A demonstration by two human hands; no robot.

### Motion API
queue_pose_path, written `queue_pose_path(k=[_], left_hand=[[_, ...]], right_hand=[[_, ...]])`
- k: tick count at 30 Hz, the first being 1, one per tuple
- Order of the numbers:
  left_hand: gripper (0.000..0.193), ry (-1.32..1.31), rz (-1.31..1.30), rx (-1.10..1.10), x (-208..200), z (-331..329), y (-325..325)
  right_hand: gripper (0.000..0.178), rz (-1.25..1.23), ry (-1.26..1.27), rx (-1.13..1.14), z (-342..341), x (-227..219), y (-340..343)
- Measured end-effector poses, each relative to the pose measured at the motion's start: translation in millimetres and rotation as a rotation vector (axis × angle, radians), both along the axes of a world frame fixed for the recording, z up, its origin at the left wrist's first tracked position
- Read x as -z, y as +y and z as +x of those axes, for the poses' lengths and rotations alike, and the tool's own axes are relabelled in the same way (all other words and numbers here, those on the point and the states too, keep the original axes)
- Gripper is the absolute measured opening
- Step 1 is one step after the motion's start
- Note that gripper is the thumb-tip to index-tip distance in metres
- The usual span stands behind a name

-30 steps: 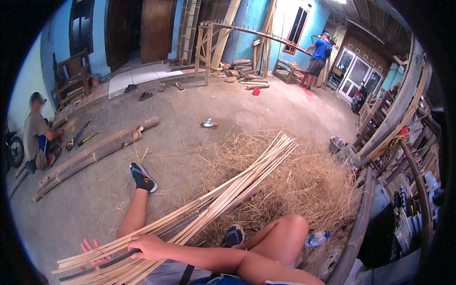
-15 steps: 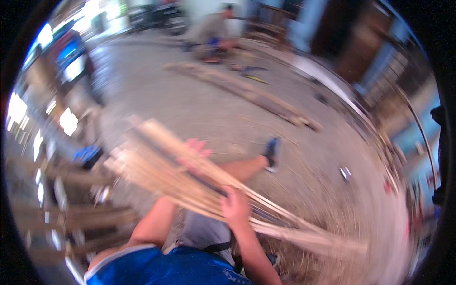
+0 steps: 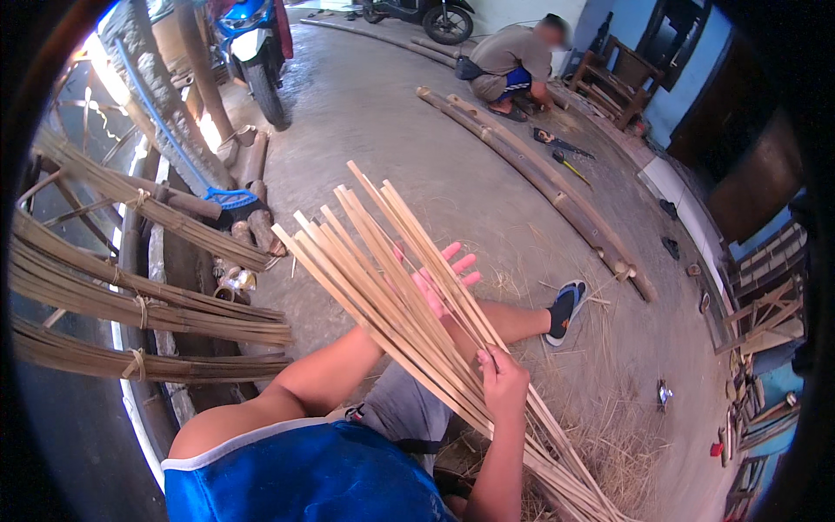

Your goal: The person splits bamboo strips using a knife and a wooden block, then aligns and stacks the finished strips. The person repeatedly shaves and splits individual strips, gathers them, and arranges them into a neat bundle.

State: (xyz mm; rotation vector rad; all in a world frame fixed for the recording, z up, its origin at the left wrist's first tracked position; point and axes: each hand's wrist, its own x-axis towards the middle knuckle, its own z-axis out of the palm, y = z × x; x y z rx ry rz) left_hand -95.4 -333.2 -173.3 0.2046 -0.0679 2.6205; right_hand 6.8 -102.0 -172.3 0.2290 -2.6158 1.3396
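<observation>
A fanned bundle of long, thin bamboo strips (image 3: 374, 287) slants across my lap, its far ends spread apart. My left hand (image 3: 448, 280) is open beneath the strips, palm up and fingers stretched out past their right side; part of it is hidden by them. Fingers of my right hand (image 3: 504, 383) are closed on bamboo strips nearer the bundle's lower end. How many strips they pinch, I cannot make out. The lower ends run toward the floor beside my right forearm.
Tied bundles of strips (image 3: 148, 313) lie at left, near a blue-headed broom (image 3: 233, 198). Bamboo poles (image 3: 539, 178) lie ahead, beside a saw (image 3: 561, 142). Another person (image 3: 513, 70) squats behind them. Shavings (image 3: 600, 435) litter the floor at right. A motorbike (image 3: 257, 61) stands far left.
The view has swung left and steadied from a blur. The strips now point more steeply away from me, their far ends shifted right in the picture. Both hands stay at the bundle.
</observation>
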Motion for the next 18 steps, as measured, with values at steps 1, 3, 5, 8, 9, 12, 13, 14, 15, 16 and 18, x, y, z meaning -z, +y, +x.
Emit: queue_pose_path(k=[1,3,5,8,9,12,13,14,15,16,18], left_hand=[[0.103,0.009,-0.034,-0.006,0.0,0.4,-0.6],[0.1,0.025,-0.095,-0.014,-0.1,1.3,-2.0],[0.097,0.008,-0.074,-0.005,0.6,3.3,-2.9],[0.1,0.045,-0.085,-0.025,2.9,6.1,-1.3],[0.098,0.079,-0.105,-0.041,4.1,5.4,0.1],[0.092,0.099,-0.153,-0.072,7.6,4.1,3.5],[0.092,0.061,-0.192,-0.103,8.9,3.4,4.8],[0.092,0.025,-0.232,-0.131,10.5,2.8,5.7],[0.091,0.029,-0.217,-0.145,12.3,3.1,6.9],[0.087,-0.027,-0.186,-0.14,14.2,3.4,7.3],[0.085,0.001,-0.332,-0.194,18.7,5.7,8.0]], right_hand=[[0.019,-0.075,-0.101,-0.02,-2.2,-0.1,2.0],[0.021,-0.175,-0.298,-0.071,-5.7,-0.7,5.2],[0.024,-0.246,-0.455,-0.162,-9.1,-3.2,7.9],[0.031,-0.353,-0.662,-0.316,-12.5,-12.5,11.2],[0.031,-0.284,-0.586,-0.279,-13.1,-16.8,11.6],[0.026,-0.03,-0.469,-0.13,-6.0,-30.2,6.6],[0.024,0.03,-0.184,-0.075,-2.6,-33.4,2.8],[0.022,0.129,0.053,0.042,3.8,-35.6,-2.0],[0.022,0.262,0.228,0.13,9.1,-36.5,-7.9],[0.024,0.211,0.172,0.102,15.4,-36.4,-12.5],[0.024,0.202,0.069,-0.016,24.8,-32.5,-22.6]])
